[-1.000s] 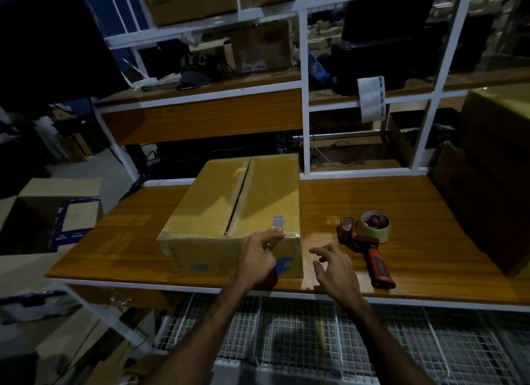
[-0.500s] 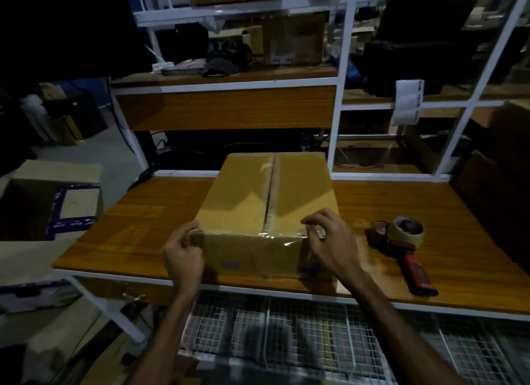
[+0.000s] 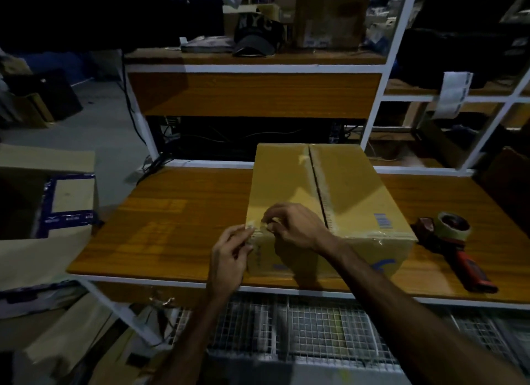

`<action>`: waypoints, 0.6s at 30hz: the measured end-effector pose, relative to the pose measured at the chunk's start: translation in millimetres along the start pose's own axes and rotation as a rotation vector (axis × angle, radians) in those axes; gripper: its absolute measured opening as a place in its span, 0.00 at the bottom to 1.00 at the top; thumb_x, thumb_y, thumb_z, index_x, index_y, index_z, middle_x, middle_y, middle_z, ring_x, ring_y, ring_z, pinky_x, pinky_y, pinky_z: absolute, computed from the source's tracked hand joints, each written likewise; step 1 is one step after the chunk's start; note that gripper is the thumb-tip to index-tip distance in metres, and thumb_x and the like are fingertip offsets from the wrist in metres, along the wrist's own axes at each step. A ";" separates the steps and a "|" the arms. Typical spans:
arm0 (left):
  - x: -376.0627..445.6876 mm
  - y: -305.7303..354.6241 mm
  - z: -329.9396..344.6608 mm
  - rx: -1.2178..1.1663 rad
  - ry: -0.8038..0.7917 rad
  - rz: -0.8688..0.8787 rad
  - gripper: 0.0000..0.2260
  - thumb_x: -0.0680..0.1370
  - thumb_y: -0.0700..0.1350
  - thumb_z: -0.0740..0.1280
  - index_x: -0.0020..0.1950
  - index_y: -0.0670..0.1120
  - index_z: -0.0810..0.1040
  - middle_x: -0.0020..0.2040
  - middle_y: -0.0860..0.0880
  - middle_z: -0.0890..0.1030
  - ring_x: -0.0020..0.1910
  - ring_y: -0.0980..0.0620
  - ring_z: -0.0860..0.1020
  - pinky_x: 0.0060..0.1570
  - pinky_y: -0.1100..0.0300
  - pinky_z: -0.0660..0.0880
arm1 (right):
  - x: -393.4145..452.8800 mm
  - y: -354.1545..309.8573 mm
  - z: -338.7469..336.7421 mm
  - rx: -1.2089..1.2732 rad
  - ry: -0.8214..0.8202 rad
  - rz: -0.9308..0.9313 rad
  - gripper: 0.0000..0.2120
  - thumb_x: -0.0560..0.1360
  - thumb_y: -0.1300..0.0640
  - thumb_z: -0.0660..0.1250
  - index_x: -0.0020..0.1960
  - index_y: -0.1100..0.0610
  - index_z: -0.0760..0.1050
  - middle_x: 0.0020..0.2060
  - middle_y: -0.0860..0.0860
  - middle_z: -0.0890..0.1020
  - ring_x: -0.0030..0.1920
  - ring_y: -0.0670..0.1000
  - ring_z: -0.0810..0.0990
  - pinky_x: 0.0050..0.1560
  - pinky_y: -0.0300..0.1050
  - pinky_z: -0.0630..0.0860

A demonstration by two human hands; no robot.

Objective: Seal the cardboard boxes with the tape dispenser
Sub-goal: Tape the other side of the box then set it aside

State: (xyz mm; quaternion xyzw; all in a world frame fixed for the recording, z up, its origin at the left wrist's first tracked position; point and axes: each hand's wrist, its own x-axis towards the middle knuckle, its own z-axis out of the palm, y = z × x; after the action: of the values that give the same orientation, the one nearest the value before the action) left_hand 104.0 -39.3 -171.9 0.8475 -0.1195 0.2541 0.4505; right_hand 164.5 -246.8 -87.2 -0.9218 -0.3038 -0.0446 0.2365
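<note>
Both hands at the near left top corner of a closed cardboard box on the bench.

A strip of glossy clear tape (image 3: 258, 232) is pinched at that corner by the curled fingers of the left hand (image 3: 229, 255) and the right hand (image 3: 295, 227), which almost touch. The cardboard box (image 3: 344, 195) is rectangular, matt brown, its two top flaps closed along a central seam; its contents are hidden. It stands near the front edge of the wooden bench (image 3: 172, 227). The tape dispenser (image 3: 456, 247), a tape roll on a red-and-black handle, lies ungripped right of the box, towards the bench's front right corner.
</note>
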 end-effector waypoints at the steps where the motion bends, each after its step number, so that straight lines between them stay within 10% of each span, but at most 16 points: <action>1: 3.6 -2.6 -2.5 0.015 -0.020 0.035 0.22 0.75 0.31 0.75 0.67 0.47 0.83 0.65 0.48 0.79 0.62 0.57 0.76 0.59 0.69 0.76 | 0.7 -1.2 6.2 -0.012 0.004 -0.002 0.09 0.82 0.53 0.68 0.59 0.47 0.85 0.63 0.44 0.83 0.56 0.49 0.82 0.54 0.51 0.81; 10: 28.4 -23.1 -18.0 0.205 -0.153 0.491 0.15 0.70 0.30 0.80 0.54 0.40 0.85 0.56 0.43 0.82 0.53 0.47 0.81 0.51 0.59 0.80 | -5.8 -4.7 21.0 0.000 0.045 0.058 0.17 0.79 0.38 0.69 0.59 0.47 0.84 0.64 0.43 0.82 0.52 0.47 0.83 0.51 0.50 0.83; 18: 26.8 -37.9 -14.6 0.181 -0.158 0.566 0.10 0.72 0.30 0.75 0.53 0.38 0.84 0.56 0.39 0.83 0.51 0.41 0.81 0.46 0.50 0.82 | -9.0 -4.7 28.9 -0.075 0.071 0.064 0.16 0.79 0.40 0.72 0.63 0.47 0.83 0.67 0.44 0.81 0.59 0.46 0.81 0.58 0.48 0.80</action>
State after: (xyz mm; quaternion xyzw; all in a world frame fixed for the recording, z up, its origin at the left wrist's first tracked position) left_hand 138.2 -5.1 -177.3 0.8344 -0.3622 0.3124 0.2739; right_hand 152.7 -235.0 -112.9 -0.9371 -0.2635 -0.0812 0.2140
